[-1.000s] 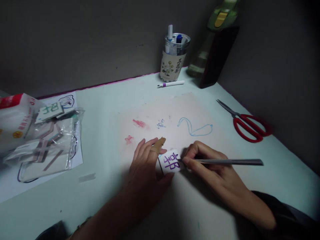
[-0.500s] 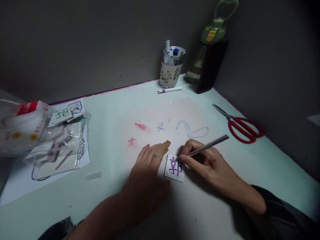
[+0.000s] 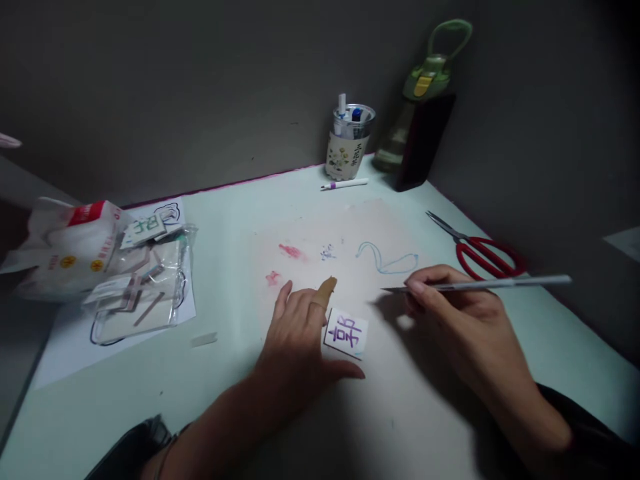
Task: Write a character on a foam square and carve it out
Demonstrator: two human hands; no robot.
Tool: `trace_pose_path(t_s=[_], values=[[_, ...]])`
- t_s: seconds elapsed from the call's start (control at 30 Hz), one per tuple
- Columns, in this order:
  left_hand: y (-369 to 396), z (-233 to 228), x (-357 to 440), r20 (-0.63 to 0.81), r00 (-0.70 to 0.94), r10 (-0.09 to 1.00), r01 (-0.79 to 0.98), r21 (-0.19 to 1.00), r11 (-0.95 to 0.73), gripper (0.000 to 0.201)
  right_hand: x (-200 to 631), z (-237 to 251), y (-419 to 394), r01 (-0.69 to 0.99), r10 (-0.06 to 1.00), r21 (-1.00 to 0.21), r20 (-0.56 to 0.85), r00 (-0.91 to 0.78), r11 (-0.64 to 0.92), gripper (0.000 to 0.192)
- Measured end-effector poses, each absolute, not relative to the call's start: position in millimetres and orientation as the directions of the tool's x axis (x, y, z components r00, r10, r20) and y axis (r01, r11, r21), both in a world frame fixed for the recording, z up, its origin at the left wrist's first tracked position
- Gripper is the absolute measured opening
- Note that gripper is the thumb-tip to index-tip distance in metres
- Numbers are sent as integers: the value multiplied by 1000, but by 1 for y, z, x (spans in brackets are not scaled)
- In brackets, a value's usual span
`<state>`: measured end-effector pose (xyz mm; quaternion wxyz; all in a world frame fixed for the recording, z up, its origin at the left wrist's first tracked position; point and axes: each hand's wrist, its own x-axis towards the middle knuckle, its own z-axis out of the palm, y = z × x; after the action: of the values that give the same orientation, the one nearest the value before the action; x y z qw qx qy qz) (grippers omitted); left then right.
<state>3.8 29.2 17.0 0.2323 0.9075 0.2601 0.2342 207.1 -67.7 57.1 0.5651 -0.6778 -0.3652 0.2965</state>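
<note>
A small white square card [image 3: 346,333] with a purple hand-drawn character lies on the pale table [image 3: 240,220]. My left hand [image 3: 300,333] rests flat beside it, thumb and bandaged forefinger touching its left edge. My right hand [image 3: 453,303] is lifted a little to the right of the card and grips a thin grey pen-like tool [image 3: 480,285], its tip pointing left, clear of the card.
Red-handled scissors [image 3: 480,251] lie at the right. A pen cup [image 3: 349,142], a white marker [image 3: 345,183], a green bottle [image 3: 415,107] and a dark phone [image 3: 424,143] stand at the back. Plastic bags and cut cards [image 3: 125,280] sit on a sheet at the left.
My right hand has pulled the tool away from the card, up and to the right. The card has turned under my left hand.
</note>
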Motion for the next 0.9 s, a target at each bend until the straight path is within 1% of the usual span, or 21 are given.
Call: trace_pose_path(t_s=[0.03,0.1,0.2,0.27,0.37,0.47,0.67,0.9], values=[[31,18,2,292,772,564,343,556,-757,115,204,56,-71,147,826,-983,-6,563,-108,15],[36,20,-2,249,816,522,298,592,-748,114,193,53,-78,149,835,-977,-46,548,-152,16],[45,21,-7,193,872,451,226,658,-718,105,171,51,-87,136,847,-971,-97,523,-195,16],[49,19,-8,190,880,436,195,692,-695,97,158,48,-91,146,843,-970,-88,531,-193,14],[49,14,-6,216,861,461,183,714,-676,87,147,43,-94,239,851,-956,-18,525,-167,13],[46,10,-3,243,835,494,193,712,-675,84,145,38,-94,313,869,-938,24,495,-152,11],[45,10,-3,243,828,506,199,716,-669,81,145,34,-93,417,891,-891,30,453,-182,9],[46,12,-2,242,813,529,213,722,-658,81,143,32,-94,460,920,-869,14,393,-184,9]])
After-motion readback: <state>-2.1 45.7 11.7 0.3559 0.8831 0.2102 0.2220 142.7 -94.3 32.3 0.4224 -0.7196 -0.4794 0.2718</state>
